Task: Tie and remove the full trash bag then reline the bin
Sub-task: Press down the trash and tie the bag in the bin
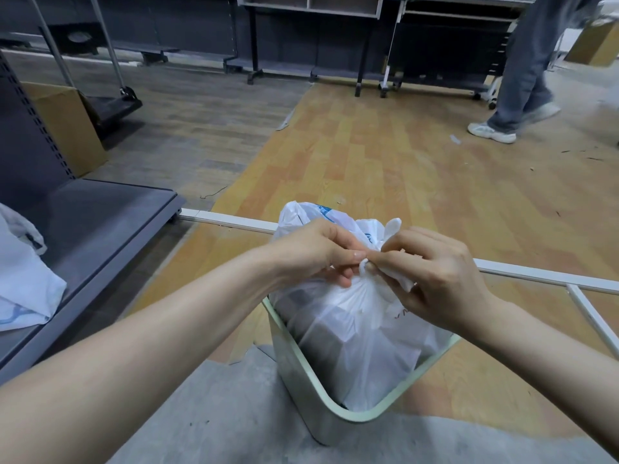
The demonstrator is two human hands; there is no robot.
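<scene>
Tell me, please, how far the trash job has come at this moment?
Done: the top of the white trash bag is gathered into a neck. In hand: the left hand and right hand each pinch a bag end at the knot, so tying is under way. Left: the bag sits inside the green bin; lifting it out and relining remain. A white bag lies on the shelf, maybe the liner.

Blurred and cut off above the thighs by the top edge: walking person (pixel 526 72). Hidden inside cloudy trash bag (pixel 361 326): dark contents. Cropped at left edge: white cloth (pixel 23 283) on shelf (pixel 100 222).
</scene>
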